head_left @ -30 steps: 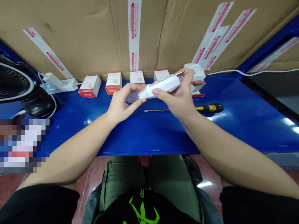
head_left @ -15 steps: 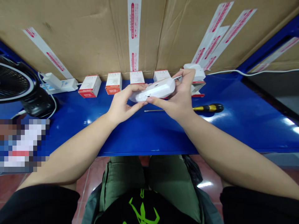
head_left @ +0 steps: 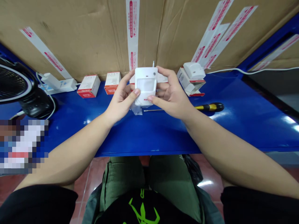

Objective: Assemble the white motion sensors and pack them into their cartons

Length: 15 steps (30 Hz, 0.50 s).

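Between my two hands is a white motion detector (head_left: 146, 85), held upright with its windowed front towards me and a short metal antenna (head_left: 153, 64) sticking up at its top right. My left hand (head_left: 122, 99) grips its left side, thumb on the front. My right hand (head_left: 174, 93) grips the right side, its thumb by the red mark at the lower edge. A crumpled clear plastic bag (head_left: 137, 109) hangs below the detector, near my left fingers. Behind my right wrist lies a screwdriver (head_left: 210, 107) with a yellow and black handle, its shaft pointing left.
Red and white boxes (head_left: 88, 86) stand along the cardboard backing (head_left: 88, 37); my hands partly cover some. At right, an open box (head_left: 190, 83) has another white detector (head_left: 194, 70) on it. A black fan (head_left: 16, 84) and a power strip (head_left: 67, 85) occupy the left of the blue table (head_left: 144, 137).
The detector has turned from lying tilted, edge towards me, to upright with its front facing me. My right hand has moved lower around its side, and the plastic bag now shows beneath.
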Each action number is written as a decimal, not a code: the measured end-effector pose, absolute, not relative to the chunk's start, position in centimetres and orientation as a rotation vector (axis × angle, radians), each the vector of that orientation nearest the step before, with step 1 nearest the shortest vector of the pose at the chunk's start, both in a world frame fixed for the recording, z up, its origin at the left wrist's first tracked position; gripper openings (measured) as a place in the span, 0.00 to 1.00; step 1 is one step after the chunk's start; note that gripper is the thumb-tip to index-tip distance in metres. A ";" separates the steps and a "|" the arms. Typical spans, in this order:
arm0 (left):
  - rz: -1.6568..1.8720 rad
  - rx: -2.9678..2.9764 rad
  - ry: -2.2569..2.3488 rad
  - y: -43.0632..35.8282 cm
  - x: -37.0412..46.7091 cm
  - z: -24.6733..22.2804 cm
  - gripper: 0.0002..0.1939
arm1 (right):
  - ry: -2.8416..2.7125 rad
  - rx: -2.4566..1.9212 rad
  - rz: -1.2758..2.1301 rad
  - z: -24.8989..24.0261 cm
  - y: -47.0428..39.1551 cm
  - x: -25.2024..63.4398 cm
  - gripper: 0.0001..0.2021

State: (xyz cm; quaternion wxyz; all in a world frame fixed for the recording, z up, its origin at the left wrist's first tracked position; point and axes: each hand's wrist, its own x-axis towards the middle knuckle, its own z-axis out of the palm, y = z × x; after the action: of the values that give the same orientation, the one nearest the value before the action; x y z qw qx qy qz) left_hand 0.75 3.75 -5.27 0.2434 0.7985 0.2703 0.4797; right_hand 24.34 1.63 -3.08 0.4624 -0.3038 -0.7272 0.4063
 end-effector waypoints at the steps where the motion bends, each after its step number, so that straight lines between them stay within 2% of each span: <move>1: 1.329 2.187 0.743 3.6 0.8 -5.2 0.33 | -1.776 -0.754 1.035 -3.1 1.6 24.3 0.54; 4: 1.322 2.182 0.749 3.2 0.9 -4.9 0.34 | -1.735 -0.766 1.097 -2.9 1.5 24.3 0.54; 6: 1.299 2.182 0.722 3.2 0.9 -4.9 0.37 | -1.712 -0.779 1.106 -2.8 1.5 24.3 0.51; 9: 1.361 2.148 0.635 3.6 0.8 -5.2 0.43 | -1.650 -0.777 1.106 -2.8 1.6 24.1 0.37; 11: 1.411 2.016 0.578 4.1 0.8 -5.4 0.43 | -1.608 -0.746 1.113 -2.7 1.8 24.1 0.27; 15: 1.395 1.639 0.520 4.4 0.6 -5.3 0.41 | -1.624 -0.698 1.162 -2.2 2.1 24.1 0.17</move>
State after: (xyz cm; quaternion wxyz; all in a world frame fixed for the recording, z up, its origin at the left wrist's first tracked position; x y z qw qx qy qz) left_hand 0.60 4.42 -5.32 0.4473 0.6619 0.2102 0.5636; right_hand 24.15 2.06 -2.24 0.4909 -0.2877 -0.6688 0.4785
